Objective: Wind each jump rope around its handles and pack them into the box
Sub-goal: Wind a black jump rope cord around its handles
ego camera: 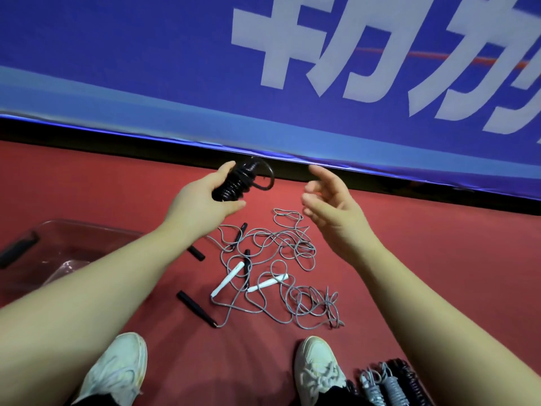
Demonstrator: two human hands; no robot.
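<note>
Glossy black all over the wound jump rope point(234, 186). Pale grey along the loose ropes point(295, 244) in the tangle, with two white handles point(227, 279) and several matt black handles point(196, 309) among them. Plain deep red across the floor point(409, 259). Clear plastic for the box point(87, 228), tinted red by the floor under it, plus a black latch point(17, 250). Strong blue on the banner point(117, 54), crossed by large white characters point(377, 54) and a thin red line point(439, 55), with a lighter blue band point(117, 112) low down and a black strip point(87, 136) beneath. Off-white on both shoes point(117, 370). Grey and black among the wound bundles point(389, 388) at bottom right.
</note>
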